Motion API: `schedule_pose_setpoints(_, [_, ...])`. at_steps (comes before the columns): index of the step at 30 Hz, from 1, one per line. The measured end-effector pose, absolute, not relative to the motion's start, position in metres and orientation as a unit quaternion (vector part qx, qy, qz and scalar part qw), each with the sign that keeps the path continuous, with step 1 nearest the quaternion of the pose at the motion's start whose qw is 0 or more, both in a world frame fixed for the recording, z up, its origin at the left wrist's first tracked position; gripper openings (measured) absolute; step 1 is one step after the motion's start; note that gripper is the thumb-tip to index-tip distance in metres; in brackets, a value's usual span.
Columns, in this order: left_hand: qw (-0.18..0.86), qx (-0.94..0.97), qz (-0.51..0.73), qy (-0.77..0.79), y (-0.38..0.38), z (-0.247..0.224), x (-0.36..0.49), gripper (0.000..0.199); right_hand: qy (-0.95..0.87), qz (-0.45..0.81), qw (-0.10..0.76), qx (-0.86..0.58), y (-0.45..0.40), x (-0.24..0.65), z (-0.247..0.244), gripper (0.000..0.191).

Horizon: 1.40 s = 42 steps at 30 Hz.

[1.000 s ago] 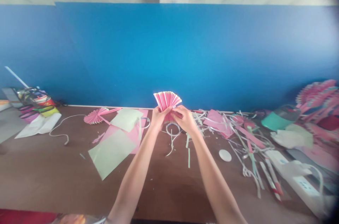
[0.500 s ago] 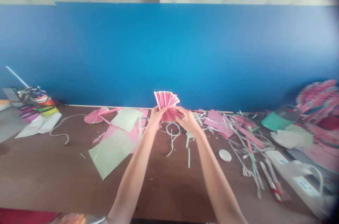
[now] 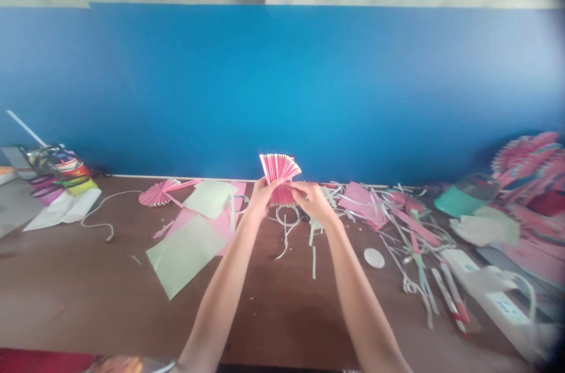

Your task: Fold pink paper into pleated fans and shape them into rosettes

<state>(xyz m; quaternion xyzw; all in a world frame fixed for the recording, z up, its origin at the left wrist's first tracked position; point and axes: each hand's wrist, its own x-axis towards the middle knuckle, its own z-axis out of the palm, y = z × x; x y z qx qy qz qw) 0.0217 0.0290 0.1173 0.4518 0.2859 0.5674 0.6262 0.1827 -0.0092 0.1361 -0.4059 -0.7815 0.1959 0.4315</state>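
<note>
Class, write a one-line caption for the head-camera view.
Two bare hands hold a pleated pink paper fan above a brown table scattered with paper sheets and strips.

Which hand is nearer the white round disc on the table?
Right. The right hand is beyond the white disc and to its left, at the pleated pink paper; the left hand is farther left, gripping the paper's left side.

A white power strip lies on the right of the worktop, below a green-and-clear container.
</note>
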Motion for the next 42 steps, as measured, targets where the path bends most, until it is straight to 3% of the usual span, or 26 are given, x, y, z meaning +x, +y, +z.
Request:
schedule_pose_setpoints(12, [0.639,0.453,0.544,0.3,0.029,0.111,0.024,0.043,-0.777,0.208,0.446,-0.393,-0.007,0.188,0.131,0.029])
schedule_pose_setpoints(25, [0.597,0.434,0.582,0.341,0.036,0.114,0.016,0.038,-0.746,0.233,0.473,-0.406,-0.004,0.18,0.123,0.036])
schedule_pose_setpoints(31, [0.6,0.414,0.596,0.336,0.037,0.12,0.01,0.039,-0.778,0.145,0.445,-0.419,-0.005,0.194,0.128,0.025])
schedule_pose_setpoints(42, [0.599,0.428,0.586,0.34,0.032,0.122,0.01,0.039,-0.802,0.098,0.45,-0.379,0.002,0.188,0.122,0.026])
